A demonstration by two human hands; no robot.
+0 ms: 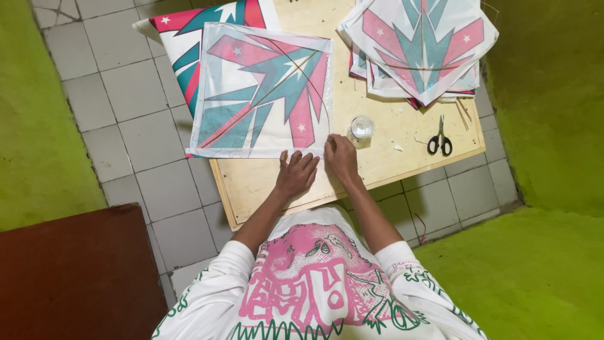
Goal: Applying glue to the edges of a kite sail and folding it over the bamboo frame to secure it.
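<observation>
the right hand [341, 157] pinches the near edge of a paper kite [264, 91], its grip narrow, fingertips closed on the folded hem close to the lower right corner. just beside it the left hand [296, 175] lies flat with fingers spread, holding nothing, its fingertips pressing the same hem down against the plywood bench [390, 157]. the kite, white with teal and pink arrow shapes and small stars, lies face up across the left part of the bench, its left side hanging out over the grey tiled floor [126, 126]; thin crossed sticks show through the sheet. the step in hand looks like the folding or sealing of the kite's bottom edge, and the work seems well along at the right corner. the next move would call for both hands to travel left along the hem, keeping the paper taut and the fold straight so that it does not wrinkle or tear. a small clear round container [361, 129], possibly glue, stands just beside the right hand. black-handled scissors [440, 141] lie further right, well apart. a stack of kites [421, 47] of the same pattern rests at the far right of the bench, and another kite [189, 44] lies under the one being worked.
</observation>
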